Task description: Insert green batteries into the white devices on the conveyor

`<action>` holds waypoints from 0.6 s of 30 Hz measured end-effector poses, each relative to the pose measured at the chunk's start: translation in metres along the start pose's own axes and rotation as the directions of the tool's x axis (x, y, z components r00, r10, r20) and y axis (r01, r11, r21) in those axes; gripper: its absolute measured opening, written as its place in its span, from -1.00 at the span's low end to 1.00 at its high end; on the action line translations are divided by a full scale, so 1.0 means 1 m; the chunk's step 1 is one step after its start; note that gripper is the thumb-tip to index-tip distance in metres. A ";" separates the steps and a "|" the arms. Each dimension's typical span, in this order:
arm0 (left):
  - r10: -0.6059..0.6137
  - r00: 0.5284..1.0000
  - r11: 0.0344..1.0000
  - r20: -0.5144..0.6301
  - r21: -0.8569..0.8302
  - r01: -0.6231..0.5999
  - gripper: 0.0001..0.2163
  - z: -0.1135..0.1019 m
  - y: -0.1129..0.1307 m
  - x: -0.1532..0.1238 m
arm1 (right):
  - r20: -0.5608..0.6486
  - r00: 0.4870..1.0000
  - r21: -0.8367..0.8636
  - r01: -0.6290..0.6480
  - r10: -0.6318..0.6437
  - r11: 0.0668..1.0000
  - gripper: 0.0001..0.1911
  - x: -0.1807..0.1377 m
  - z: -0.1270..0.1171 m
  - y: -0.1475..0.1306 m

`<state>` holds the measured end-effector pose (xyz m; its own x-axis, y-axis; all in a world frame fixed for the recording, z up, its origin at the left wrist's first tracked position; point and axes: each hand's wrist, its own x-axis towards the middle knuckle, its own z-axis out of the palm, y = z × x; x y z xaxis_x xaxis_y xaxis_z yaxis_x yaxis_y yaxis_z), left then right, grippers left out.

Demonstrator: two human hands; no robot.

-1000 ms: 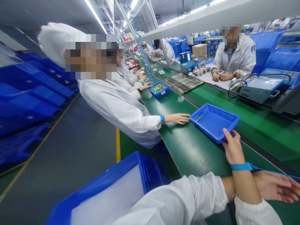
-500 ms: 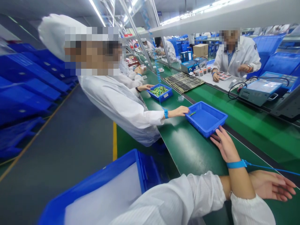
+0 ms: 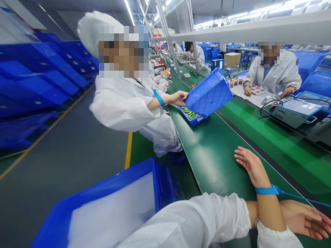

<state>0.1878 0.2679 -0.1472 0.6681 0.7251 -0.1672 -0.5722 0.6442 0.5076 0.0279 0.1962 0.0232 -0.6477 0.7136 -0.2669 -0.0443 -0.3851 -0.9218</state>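
Observation:
My forearms cross over the green workbench (image 3: pixel 214 158). My right hand (image 3: pixel 250 167), with a ring and a blue wrist strap (image 3: pixel 266 190), is raised above the bench with fingers apart and holds nothing. My left hand (image 3: pixel 305 220) reaches out under the right forearm at the lower right; its fingers are stretched out, holding nothing. Ahead, a co-worker's hand (image 3: pixel 179 99) grips a blue tray (image 3: pixel 209 93), tilted with its underside towards me. Below it sits a blue bin (image 3: pixel 198 120) of small green-and-yellow pieces (image 3: pixel 189 113), partly hidden by the tray.
A large blue crate (image 3: pixel 57 220) with a white sheet stands at the lower left. The co-worker in white (image 3: pixel 121 103) stands at the bench's left edge. Across the bench, another person (image 3: pixel 274 72) sits by blue boxed devices (image 3: pixel 294 110). A blue cord (image 3: pixel 302 197) trails from my strap.
My right hand has come off the blue tray. The co-worker has lifted the tray away from me and tipped it over the bin. My view has shifted a little to the left.

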 end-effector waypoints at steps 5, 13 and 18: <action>-0.019 1.000 1.000 0.002 0.022 0.019 -0.77 0.003 0.007 0.000 | 0.002 1.000 -0.069 -0.008 0.008 0.998 -0.39 0.000 -0.001 0.001; 0.046 0.999 0.999 -0.027 0.023 -0.046 -0.79 0.025 0.010 -0.028 | 0.091 0.995 -0.141 -0.032 0.045 0.989 -0.37 -0.004 0.018 0.011; 0.173 0.984 0.985 -0.051 0.008 -0.173 -0.81 0.055 0.027 -0.064 | 0.171 0.974 -0.161 -0.123 0.150 0.979 -0.41 -0.003 0.048 0.019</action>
<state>0.1556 0.2256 -0.0766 0.5338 0.8370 -0.1200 -0.6752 0.5074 0.5354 -0.0081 0.1589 0.0200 -0.7673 0.5371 -0.3504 0.1583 -0.3708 -0.9151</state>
